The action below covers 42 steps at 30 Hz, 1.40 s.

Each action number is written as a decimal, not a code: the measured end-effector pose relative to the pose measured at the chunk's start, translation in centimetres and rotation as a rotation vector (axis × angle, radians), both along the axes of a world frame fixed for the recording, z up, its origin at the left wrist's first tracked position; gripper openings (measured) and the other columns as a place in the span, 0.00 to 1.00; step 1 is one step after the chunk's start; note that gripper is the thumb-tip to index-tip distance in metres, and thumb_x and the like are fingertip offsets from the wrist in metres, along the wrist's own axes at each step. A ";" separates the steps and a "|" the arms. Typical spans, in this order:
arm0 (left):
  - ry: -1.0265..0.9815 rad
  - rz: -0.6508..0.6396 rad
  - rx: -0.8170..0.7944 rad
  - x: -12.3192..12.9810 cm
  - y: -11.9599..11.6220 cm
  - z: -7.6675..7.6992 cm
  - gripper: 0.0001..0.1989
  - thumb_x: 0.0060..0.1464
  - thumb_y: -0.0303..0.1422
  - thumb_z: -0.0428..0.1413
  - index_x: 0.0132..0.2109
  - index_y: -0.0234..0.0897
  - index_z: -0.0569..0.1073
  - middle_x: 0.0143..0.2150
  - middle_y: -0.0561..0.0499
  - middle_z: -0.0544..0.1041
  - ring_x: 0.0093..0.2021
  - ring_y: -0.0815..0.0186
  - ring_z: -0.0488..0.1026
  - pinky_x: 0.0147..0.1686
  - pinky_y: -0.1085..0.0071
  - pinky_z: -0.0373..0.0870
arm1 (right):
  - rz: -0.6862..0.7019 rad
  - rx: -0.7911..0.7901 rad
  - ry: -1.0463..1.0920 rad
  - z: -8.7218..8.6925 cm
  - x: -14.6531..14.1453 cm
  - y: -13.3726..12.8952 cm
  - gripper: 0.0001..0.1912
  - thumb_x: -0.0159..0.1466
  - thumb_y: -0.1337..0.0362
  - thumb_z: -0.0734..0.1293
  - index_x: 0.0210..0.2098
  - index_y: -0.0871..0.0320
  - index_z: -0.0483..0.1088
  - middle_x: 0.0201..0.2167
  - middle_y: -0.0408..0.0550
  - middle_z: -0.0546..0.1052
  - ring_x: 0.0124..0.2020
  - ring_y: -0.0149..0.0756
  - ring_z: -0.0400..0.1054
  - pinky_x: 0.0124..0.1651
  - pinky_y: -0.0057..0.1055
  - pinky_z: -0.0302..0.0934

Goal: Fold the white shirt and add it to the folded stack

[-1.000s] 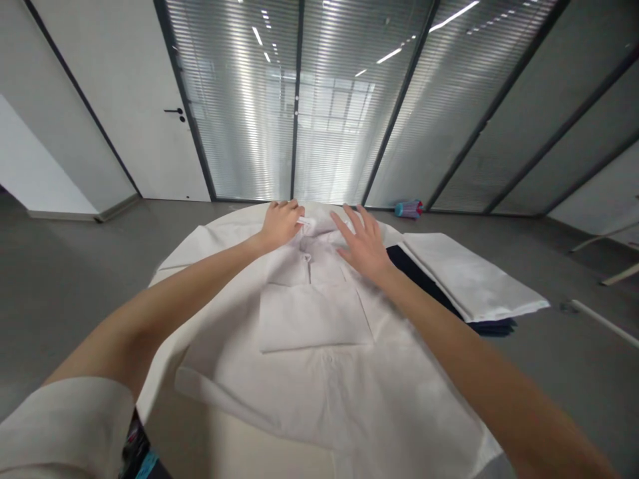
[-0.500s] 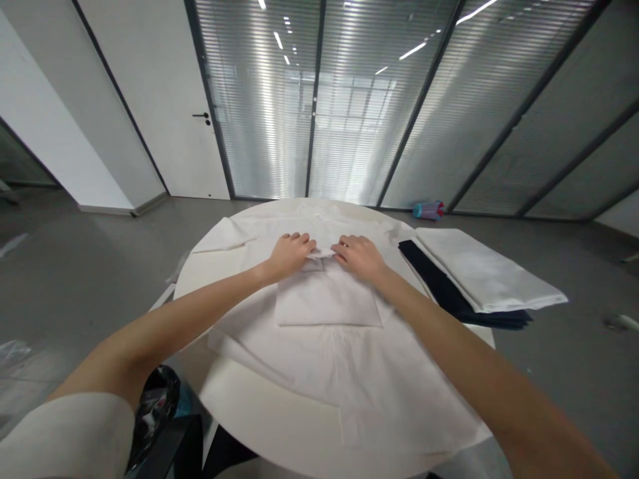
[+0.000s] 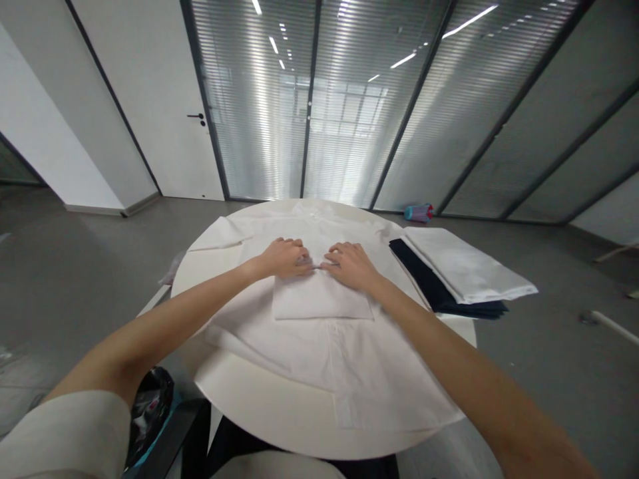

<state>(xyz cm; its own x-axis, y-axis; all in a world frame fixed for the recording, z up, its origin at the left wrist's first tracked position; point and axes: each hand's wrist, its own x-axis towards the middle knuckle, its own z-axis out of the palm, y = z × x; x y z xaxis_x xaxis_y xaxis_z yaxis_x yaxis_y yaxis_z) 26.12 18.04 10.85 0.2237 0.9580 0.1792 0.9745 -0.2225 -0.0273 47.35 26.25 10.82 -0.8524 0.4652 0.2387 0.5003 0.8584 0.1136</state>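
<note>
A white shirt (image 3: 389, 392) lies spread over the round table. On its middle rests a folded white cloth (image 3: 322, 303), a flat rectangle with its lower edge toward me. My left hand (image 3: 289, 258) is closed on the left part of the cloth's far edge, fingers bent and thumb pointing inward. My right hand (image 3: 351, 265) grips the same edge a little to the right. Between the thumbs runs a short dark crease. The fingertips under the edge are partly hidden.
The round white table (image 3: 239, 399) carries a stack at its right: a folded white cloth (image 3: 469, 266) over dark navy fabric (image 3: 424, 279), overhanging the edge. A bin with a black bag (image 3: 152, 406) stands at lower left. Behind is a glass partition (image 3: 349, 133).
Both hands have moved slightly toward me along the folded cloth, the far edge coming with them. The whole view has shifted a little.
</note>
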 end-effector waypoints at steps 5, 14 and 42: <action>-0.084 0.011 0.067 -0.2 1.4 -3.0 0.24 0.70 0.39 0.42 0.67 0.37 0.65 0.71 0.41 0.62 0.72 0.55 0.55 0.68 0.54 0.53 | -0.074 -0.153 0.003 -2.8 -2.2 -0.1 0.32 0.76 0.50 0.48 0.72 0.60 0.54 0.73 0.54 0.55 0.74 0.48 0.45 0.71 0.48 0.42; -0.263 0.240 -0.156 -4.5 5.9 -2.9 0.34 0.63 0.47 0.53 0.72 0.41 0.58 0.72 0.40 0.61 0.73 0.53 0.54 0.69 0.50 0.52 | -0.156 -0.277 -0.061 -0.9 -3.8 5.2 0.31 0.71 0.62 0.57 0.72 0.57 0.54 0.73 0.52 0.57 0.73 0.43 0.47 0.72 0.43 0.44; -0.006 -0.283 0.088 1.4 -12.5 -1.6 0.20 0.57 0.29 0.59 0.57 0.43 0.72 0.49 0.43 0.76 0.47 0.54 0.72 0.46 0.58 0.68 | 0.250 -0.088 0.142 -1.1 9.2 -9.8 0.10 0.68 0.61 0.66 0.46 0.55 0.75 0.44 0.55 0.75 0.48 0.47 0.67 0.53 0.48 0.63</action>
<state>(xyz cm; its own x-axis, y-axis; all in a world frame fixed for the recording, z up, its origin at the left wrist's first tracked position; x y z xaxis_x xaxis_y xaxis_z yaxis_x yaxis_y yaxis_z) 27.55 5.50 9.23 0.4785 0.8383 0.2612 0.8743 -0.4826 -0.0525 56.57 16.42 9.68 -0.9039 0.2693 0.3322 0.2778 0.9604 -0.0225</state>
